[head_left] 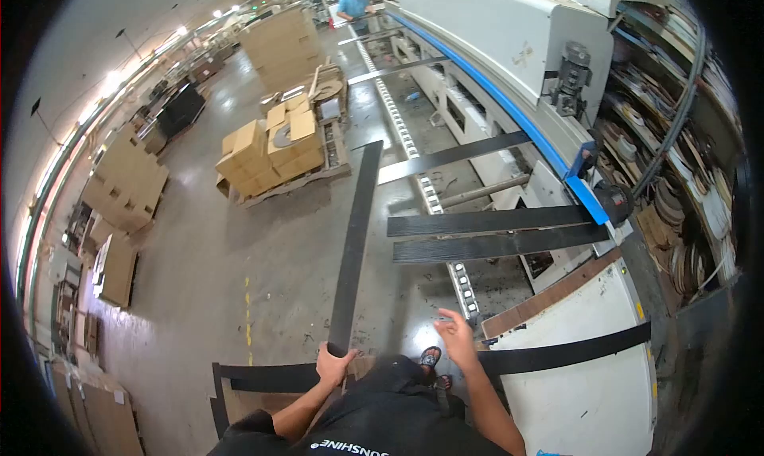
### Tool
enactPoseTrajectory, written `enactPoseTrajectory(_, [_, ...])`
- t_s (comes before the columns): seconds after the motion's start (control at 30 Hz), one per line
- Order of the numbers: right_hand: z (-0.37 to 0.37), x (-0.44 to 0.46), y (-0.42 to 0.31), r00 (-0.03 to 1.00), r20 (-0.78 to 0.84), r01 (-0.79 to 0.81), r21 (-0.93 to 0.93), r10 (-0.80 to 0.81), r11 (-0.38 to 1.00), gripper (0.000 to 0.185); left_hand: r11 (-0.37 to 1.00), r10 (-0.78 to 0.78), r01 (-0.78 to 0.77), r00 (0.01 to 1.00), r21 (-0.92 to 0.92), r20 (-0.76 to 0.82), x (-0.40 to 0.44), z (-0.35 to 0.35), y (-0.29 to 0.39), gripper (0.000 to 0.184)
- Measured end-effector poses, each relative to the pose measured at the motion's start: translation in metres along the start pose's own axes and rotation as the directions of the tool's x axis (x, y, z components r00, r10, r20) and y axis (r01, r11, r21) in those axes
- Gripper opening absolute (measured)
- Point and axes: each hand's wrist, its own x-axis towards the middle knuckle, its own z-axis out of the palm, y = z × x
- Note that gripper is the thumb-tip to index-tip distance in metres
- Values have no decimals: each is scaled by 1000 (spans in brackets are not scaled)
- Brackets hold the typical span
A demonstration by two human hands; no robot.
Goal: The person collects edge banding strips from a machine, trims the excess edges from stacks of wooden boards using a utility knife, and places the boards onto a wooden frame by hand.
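My left hand is closed on the near end of a long black board, which points away from me over the floor. My right hand is raised in front of my body with its fingers apart and nothing in it. To its right, a black strip lies across the white tabletop. Beyond that hand, two black boards lie side by side, reaching from the machine over the roller rail. More black strips are beside me at the lower left.
A long white machine with a blue edge rail runs along the right. Stacked cardboard boxes stand on a pallet at left. Shelves of scrap pieces are at far right. A person in blue stands at the far end.
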Motion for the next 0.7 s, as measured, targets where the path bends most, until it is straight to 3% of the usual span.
enactPoseTrajectory(0.03, [-7,3,-6,998,-28,-47,75,49,996,42,1000,-18,18,999,-8,-38,13,-6,-1,95])
enactPoseTrajectory(0.07, [-16,9,5,997,-73,37,62,-33,997,41,999,-34,33,997,-14,-72,27,-14,-1,94])
enactPoseTrajectory(0.1, [-44,-36,35,990,-141,27,9,-26,1000,39,992,-125,125,992,32,-1,-1,-5,-27,92])
enactPoseTrajectory(0.23, [-75,-30,59,941,-339,67,165,-7,984,32,962,-269,269,963,43,-6,71,7,-25,88])
enactPoseTrajectory(0.33, [-107,-46,75,899,-437,23,95,21,995,31,906,-416,412,909,95,27,101,38,-49,96])
enactPoseTrajectory(0.37, [-114,-52,77,869,-493,-1,74,38,997,31,910,-414,414,901,29,129,99,36,-45,101])
enactPoseTrajectory(0.43, [-149,-63,101,833,-553,-36,-80,-15,996,35,875,-485,483,873,44,57,120,85,-94,100])
enactPoseTrajectory(0.5, [-167,-72,98,745,-666,-77,-143,-39,987,30,857,-514,516,854,-1,84,126,82,-84,98])
enactPoseTrajectory(0.53, [-174,-75,96,703,-711,-105,-147,-31,983,32,824,-567,566,824,32,22,140,87,-84,95])
enactPoseTrajectory(0.63, [-158,-88,66,630,-776,-159,-165,-29,973,37,874,-471,458,880,-161,-55,206,84,-83,87])
enactPoseTrajectory(0.7, [-143,-79,53,558,-829,-236,-191,-27,953,34,885,-459,443,882,-140,-110,274,61,-57,81])
